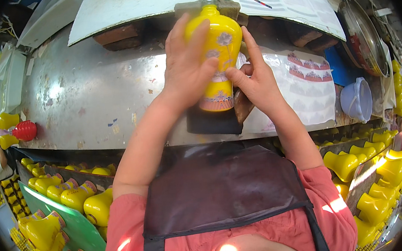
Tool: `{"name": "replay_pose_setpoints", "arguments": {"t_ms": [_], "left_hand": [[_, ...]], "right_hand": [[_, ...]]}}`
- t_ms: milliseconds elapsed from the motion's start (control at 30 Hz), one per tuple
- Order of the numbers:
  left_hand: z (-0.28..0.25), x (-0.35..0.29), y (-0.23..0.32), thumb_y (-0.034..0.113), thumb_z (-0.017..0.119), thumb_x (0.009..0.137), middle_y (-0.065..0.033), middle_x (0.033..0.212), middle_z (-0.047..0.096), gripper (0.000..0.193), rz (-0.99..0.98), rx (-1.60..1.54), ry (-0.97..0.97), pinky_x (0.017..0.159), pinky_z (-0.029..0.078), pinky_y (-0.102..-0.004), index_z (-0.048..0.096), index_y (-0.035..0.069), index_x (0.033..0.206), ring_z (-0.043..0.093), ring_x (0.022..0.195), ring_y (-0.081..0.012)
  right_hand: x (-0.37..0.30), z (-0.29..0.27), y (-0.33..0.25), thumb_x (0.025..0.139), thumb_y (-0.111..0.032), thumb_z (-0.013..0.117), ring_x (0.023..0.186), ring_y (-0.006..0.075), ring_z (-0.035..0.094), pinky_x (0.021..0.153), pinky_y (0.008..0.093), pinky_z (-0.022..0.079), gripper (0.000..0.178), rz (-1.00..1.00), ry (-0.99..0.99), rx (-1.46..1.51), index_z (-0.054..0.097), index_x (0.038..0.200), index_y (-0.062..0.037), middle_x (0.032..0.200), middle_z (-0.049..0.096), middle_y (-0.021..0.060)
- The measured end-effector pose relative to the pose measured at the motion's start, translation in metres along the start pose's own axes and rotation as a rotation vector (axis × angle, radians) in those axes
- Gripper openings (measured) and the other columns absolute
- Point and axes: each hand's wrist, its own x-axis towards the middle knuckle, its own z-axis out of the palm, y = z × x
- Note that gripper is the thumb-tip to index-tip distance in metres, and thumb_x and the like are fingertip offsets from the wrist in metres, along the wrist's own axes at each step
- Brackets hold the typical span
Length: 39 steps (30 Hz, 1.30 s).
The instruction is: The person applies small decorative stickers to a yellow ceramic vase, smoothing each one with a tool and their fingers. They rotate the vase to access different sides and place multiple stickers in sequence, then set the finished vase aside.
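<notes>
A glossy yellow vase (223,30) with purple flower motifs and a pink patterned band at its base lies tilted, its neck away from me, against a greyish block (188,7). My left hand (183,73) holds its left side, thumb across the front, the other fingers blurred. On the right side my right hand (259,80) grips it, index finger stretched along the shoulder and thumb near the lower body. A dark cloth or pad (213,122) lies below the vase's base. By my right hand, a white sheet (306,99) carries rows of pink and purple lace-like border prints.
White boards (149,3) rest on bricks (118,36) at the back of the metal table (85,98). A pale bucket (356,101) and a round pan (363,35) stand right; a red ribbed object (25,130) sits left. Yellow vases (74,197) fill racks on both sides.
</notes>
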Motion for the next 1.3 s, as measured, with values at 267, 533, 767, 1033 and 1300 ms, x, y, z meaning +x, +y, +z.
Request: {"name": "replay_pose_setpoints", "arguments": {"t_ms": [267, 533, 767, 1033, 1300], "left_hand": [[-0.001, -0.003, -0.005, 0.033, 0.067, 0.089, -0.0229, 0.159, 0.033, 0.071, 0.006, -0.016, -0.014, 0.122, 0.028, -0.0529, 0.046, 0.013, 0.154, 0.033, 0.144, -0.0465], [-0.006, 0.002, 0.0, 0.033, 0.068, 0.088, -0.0223, 0.157, 0.034, 0.071, 0.01, 0.043, -0.048, 0.121, 0.03, -0.0526, 0.047, 0.014, 0.153, 0.035, 0.143, -0.0454], [0.004, -0.011, -0.004, 0.025, 0.059, 0.095, -0.0236, 0.162, 0.032, 0.076, -0.164, -0.246, 0.046, 0.123, 0.03, -0.0473, 0.031, 0.005, 0.162, 0.035, 0.149, -0.0412], [-0.001, -0.03, 0.013, 0.015, 0.048, 0.103, -0.0194, 0.163, 0.035, 0.067, -0.497, -0.696, 0.043, 0.117, 0.038, -0.0383, 0.025, 0.005, 0.165, 0.048, 0.142, -0.028], [-0.003, -0.031, 0.008, 0.013, 0.046, 0.105, -0.018, 0.164, 0.036, 0.063, -0.481, -0.661, 0.023, 0.121, 0.032, -0.0382, 0.03, 0.005, 0.164, 0.042, 0.147, -0.0267]], "right_hand": [[0.0, -0.001, -0.001, 0.086, -0.028, 0.079, 0.071, 0.0112, 0.062, 0.068, 0.0277, 0.053, 0.102, 0.003, -0.011, 0.027, 0.02, 0.166, -0.0053, 0.152, 0.053, 0.0237], [0.001, 0.006, -0.008, 0.079, -0.031, 0.083, 0.079, 0.0152, 0.07, 0.069, 0.0292, 0.054, 0.113, -0.082, 0.053, -0.235, 0.015, 0.166, -0.0047, 0.136, 0.062, 0.0239], [-0.003, -0.015, -0.004, 0.092, -0.023, 0.073, 0.065, 0.0119, 0.063, 0.062, 0.0272, 0.051, 0.096, 0.107, -0.124, 0.125, 0.017, 0.168, -0.0116, 0.08, 0.064, 0.007], [-0.009, -0.01, 0.004, 0.1, -0.02, 0.063, 0.066, 0.0094, 0.06, 0.061, 0.0263, 0.049, 0.079, 0.092, -0.085, 0.133, 0.023, 0.168, -0.0147, 0.081, 0.057, 0.0028], [-0.005, -0.014, 0.003, 0.1, -0.02, 0.062, 0.065, 0.0095, 0.059, 0.063, 0.0268, 0.05, 0.075, 0.084, -0.06, 0.092, 0.028, 0.166, -0.0137, 0.077, 0.06, 0.0025]]}}
